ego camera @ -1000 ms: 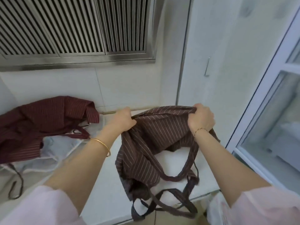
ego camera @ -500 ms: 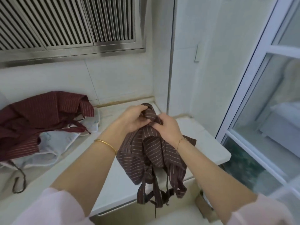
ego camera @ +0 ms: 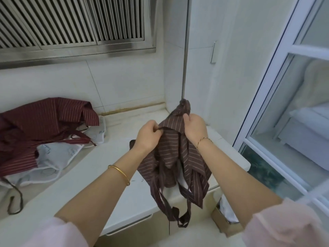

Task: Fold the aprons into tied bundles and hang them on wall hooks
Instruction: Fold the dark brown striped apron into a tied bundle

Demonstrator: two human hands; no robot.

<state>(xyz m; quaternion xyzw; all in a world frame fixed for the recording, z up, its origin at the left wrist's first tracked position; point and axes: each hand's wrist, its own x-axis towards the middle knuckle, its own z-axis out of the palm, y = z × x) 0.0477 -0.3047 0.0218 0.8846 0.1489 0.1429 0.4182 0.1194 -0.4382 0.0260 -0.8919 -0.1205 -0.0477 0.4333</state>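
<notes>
Left grip (ego camera: 148, 138) and right grip (ego camera: 195, 128) pinch brown apron (ego camera: 170, 157), hanging below them

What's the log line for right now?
step: folding | left hand: grips brown apron | right hand: grips it | red apron: on counter

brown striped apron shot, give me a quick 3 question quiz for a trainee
1. True or false: the brown striped apron lies flat and untouched on the counter.
2. How many hands grip it? A) none B) one C) two
3. Fill in: the maroon apron lies heaped to the person's ____.
Key: 1 false, it is held up. 2 C, left hand and right hand. 3 left.
</notes>
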